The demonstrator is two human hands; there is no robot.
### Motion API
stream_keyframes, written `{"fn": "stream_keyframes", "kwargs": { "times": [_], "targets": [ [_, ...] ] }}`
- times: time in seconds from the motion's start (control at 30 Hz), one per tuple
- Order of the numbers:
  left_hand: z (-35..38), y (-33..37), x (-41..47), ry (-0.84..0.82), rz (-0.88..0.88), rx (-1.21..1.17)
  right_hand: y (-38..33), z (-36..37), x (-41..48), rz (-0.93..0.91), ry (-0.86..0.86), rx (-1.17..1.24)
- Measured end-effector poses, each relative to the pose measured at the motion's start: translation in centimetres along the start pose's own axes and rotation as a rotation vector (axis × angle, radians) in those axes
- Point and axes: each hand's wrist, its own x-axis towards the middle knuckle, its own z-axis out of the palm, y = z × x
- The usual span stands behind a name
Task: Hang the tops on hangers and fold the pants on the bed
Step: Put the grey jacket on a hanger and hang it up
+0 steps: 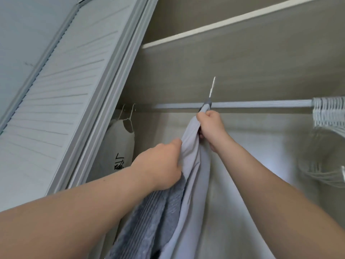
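Louvred door (61,101), one, far left. Pale grey-white, many thin horizontal slats, moulded frame along its right edge.

Closet back wall (242,68): beige, flat, faint woven grain. One shelf (224,23) crosses above it, white front edge.

Pale top (192,174), one. Smooth, thin lilac-grey cloth, hanging in long soft folds from rod level to the bottom of the view, middle of the closet. No label showing.

Knit garment (149,221), one. Darker blue-grey, ribbed band beside a fuzzy stretch. It sits under my left wrist, touching the pale top's left side. Can't tell how it is held.

White top (119,146), one, hanging at the rod's left end just beside the door frame. Two thin wire hooks (133,111) show above it. Black print low on it, scrawled strokes, not readable.

Rod (261,105), one. Grey, ribbed lengthwise, level.

Spare hangers (328,116): tight bunch of white ones at the rod's right end, too packed to count.

Left hand (162,165): fingers curled, gripping a bunch of the pale top's left edge.

Right hand (211,128): clenched round the gathered top just under the rod.

Hanger hook (212,86): white, thin, seen edge-on, rising above the rod from a grey neck over my right fist. Can't tell whether it rests on the rod.
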Motion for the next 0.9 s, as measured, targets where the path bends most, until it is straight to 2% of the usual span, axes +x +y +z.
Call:
{"fn": "stream_keyframes", "kwargs": {
  "times": [0.3, 0.5, 0.7, 0.77, 0.9],
  "targets": [
    [0.5, 1.1, 2.1, -0.056, -0.061, 0.07, 2.9, -2.5, 2.9, 0.354, 0.042, 0.162],
    [2.1, 0.3, 1.6, -0.103, -0.063, 0.059, 3.3, -2.6, 2.3, 0.406, -0.049, 0.103],
    [3.3, -1.0, 1.7, -0.172, -0.005, 0.021, 0.3, -1.3, 0.2, 0.325, -0.321, -0.339],
    [3.5, -2.0, 1.5, -0.204, 0.003, 0.01, -0.1, -0.4, -0.3, 0.31, -0.37, -0.419],
    [3.7, -4.4, 1.0, -0.261, -0.03, 0.059, 0.5, 1.2, -0.2, 0.259, -0.335, -0.361]
  ]
}}
